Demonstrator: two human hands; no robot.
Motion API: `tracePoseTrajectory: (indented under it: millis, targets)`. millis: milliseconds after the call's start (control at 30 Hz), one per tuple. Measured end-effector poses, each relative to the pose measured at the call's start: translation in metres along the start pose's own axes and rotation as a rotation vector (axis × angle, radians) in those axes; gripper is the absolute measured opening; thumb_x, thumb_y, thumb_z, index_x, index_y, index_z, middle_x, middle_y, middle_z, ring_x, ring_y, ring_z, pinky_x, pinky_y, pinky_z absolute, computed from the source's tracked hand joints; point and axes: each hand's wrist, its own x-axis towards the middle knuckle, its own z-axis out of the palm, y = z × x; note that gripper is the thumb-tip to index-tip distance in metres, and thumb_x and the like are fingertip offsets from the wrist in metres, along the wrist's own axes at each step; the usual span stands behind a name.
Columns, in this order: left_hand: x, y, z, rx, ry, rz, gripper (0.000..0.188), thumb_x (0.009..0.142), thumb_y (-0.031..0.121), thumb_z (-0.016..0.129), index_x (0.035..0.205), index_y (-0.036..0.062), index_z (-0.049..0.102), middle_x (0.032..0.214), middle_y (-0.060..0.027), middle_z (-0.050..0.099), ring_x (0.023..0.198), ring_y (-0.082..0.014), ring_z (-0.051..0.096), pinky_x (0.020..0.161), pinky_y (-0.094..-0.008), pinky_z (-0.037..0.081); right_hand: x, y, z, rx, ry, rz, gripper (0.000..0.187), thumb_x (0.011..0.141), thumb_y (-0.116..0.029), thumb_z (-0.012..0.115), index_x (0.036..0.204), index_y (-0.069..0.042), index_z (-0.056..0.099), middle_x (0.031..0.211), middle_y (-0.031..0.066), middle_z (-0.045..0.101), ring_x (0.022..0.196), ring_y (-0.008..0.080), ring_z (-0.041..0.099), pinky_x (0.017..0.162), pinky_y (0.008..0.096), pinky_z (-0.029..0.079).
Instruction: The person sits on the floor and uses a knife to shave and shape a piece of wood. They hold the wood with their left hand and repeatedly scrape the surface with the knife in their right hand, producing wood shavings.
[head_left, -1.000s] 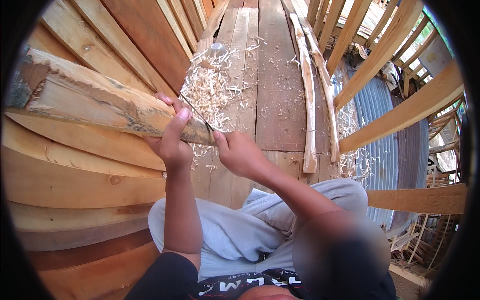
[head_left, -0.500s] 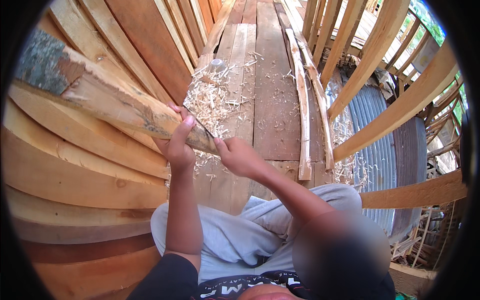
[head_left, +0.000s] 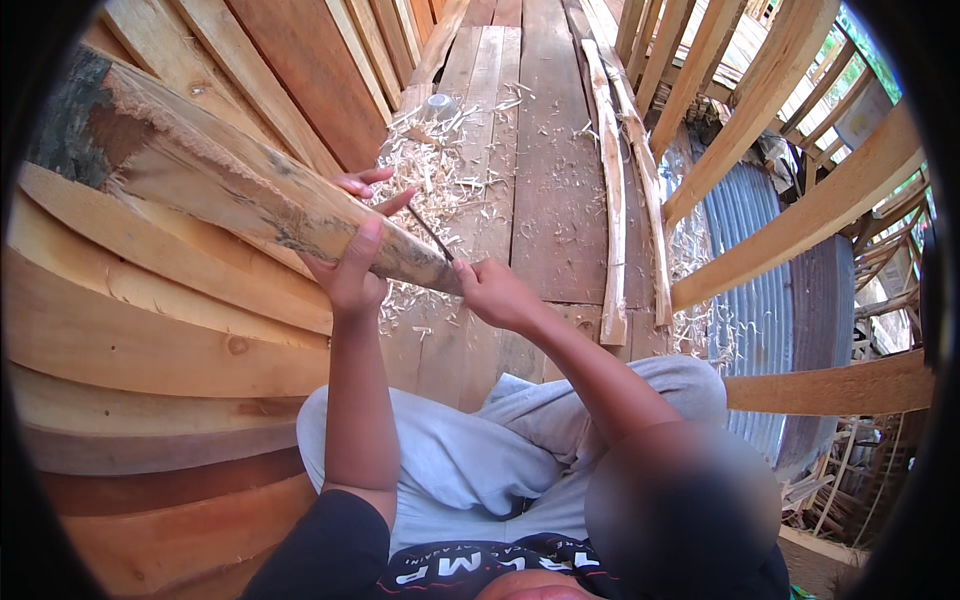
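Observation:
A thick, partly peeled wooden pole (head_left: 230, 185) slants from the upper left toward the middle, with grey bark left at its far left end. My left hand (head_left: 352, 275) grips it from beneath, thumb on the near side; the fingertips show beyond the far side, by the tip of a thin dark blade. My right hand (head_left: 497, 293) is closed at the pole's right end, around the near end of this knife (head_left: 431, 230); the handle is hidden in the fist. The blade lies along the pole's far edge; whether it touches the wood I cannot tell.
Curly wood shavings (head_left: 450, 165) cover the plank floor (head_left: 550, 220) ahead, with a small clear cup (head_left: 439, 105) among them. Two pale peeled poles (head_left: 608, 190) lie to the right. Upright boards (head_left: 160, 340) line the left; wooden slats (head_left: 800, 240) and corrugated sheet metal (head_left: 745, 300) are at right.
My right hand and the knife have shifted slightly right. The pole has turned a little, showing more of its peeled upper face. My left fingers beyond it are more spread.

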Motion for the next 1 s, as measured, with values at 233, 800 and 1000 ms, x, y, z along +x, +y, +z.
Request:
tracePoseTrajectory:
  millis: [233,800,1000]
  targets:
    - [0.009,0.009,-0.021,0.118,0.090,-0.014,0.051,0.082,0.005,0.067,0.126,-0.0099,0.045,0.110,-0.0224,0.060,0.097,-0.0347,0.065,0.086,-0.0443,0.056,0.000,-0.001,0.010,-0.119,0.161,-0.112,0.058,0.100,-0.039,0.043,0.072,0.009,0.059,0.065,0.0306,0.056,0.067,0.0462,0.061,0.066,0.0521,0.045]
    - [0.013,0.032,0.005,0.194,0.196,-0.009,0.023,0.079,-0.001,0.058,0.099,0.0055,0.048,0.066,-0.0044,0.050,0.056,-0.0126,0.053,0.051,-0.0276,0.050,0.001,-0.005,-0.042,0.440,0.000,0.184,0.047,0.104,-0.044,0.037,0.078,-0.006,0.048,0.057,-0.0014,0.041,0.043,0.0085,0.034,0.040,0.0282,0.029]
    - [0.013,0.032,0.002,0.188,0.128,0.014,0.023,0.077,0.001,0.058,0.097,0.0058,0.048,0.072,-0.0038,0.048,0.059,-0.0133,0.053,0.053,-0.0289,0.051,0.002,0.009,-0.027,0.456,-0.047,0.105,0.040,0.103,-0.038,0.043,0.083,-0.004,0.050,0.056,-0.0005,0.042,0.041,0.0097,0.036,0.039,0.0278,0.030]
